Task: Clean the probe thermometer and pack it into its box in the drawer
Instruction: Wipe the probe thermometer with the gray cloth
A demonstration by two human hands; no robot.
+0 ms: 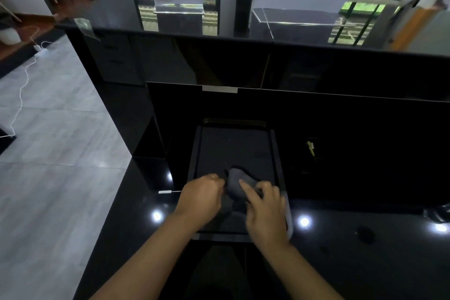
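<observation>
A dark grey cloth [235, 184] is bunched over the near part of a black tray [194, 153] on the glossy black counter. My right hand [265, 212] presses and grips the cloth from the right, index finger stretched across it. My left hand [202, 196] is closed in a fist at the cloth's left edge. A thin rod with a white end, the probe thermometer [168, 192], sticks out to the left from that fist, level over the counter. The rest of the thermometer is hidden inside the hand and the cloth. No box or drawer can be made out.
A raised black shelf with a white label [220, 89] stands behind the tray. A small yellow object [310, 148] lies in the dark to the tray's right. Clear acrylic sign stands [179, 8] sit on the top ledge. The counter drops off to grey floor on the left.
</observation>
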